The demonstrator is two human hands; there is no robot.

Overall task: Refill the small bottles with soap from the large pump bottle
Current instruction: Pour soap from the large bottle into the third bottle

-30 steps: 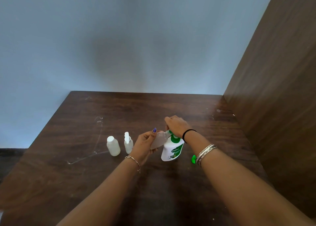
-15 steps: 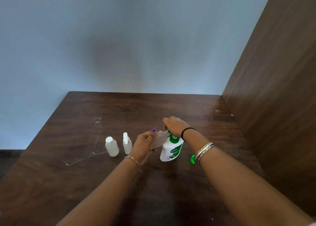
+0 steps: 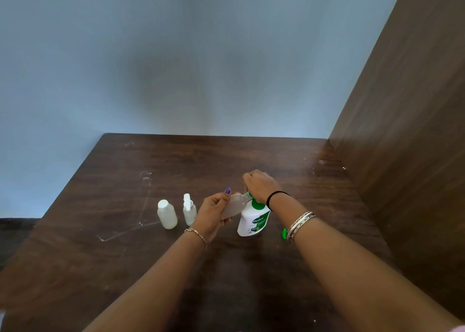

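Hands (image 3: 214, 213) on bottle (image 3: 232, 206), pump (image 3: 247, 195)

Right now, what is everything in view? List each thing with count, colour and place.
pump bottle: 1, white with green label and collar, upright mid-table
held small bottle: 1, translucent, tilted, mouth at the pump spout
capped small bottle: 1, whitish, standing farthest left
spray-top small bottle: 1, whitish, beside the capped one
green object: 1, partly hidden behind right wrist
table: 1, dark brown wood
left hand: grips held bottle
right hand: on the pump head
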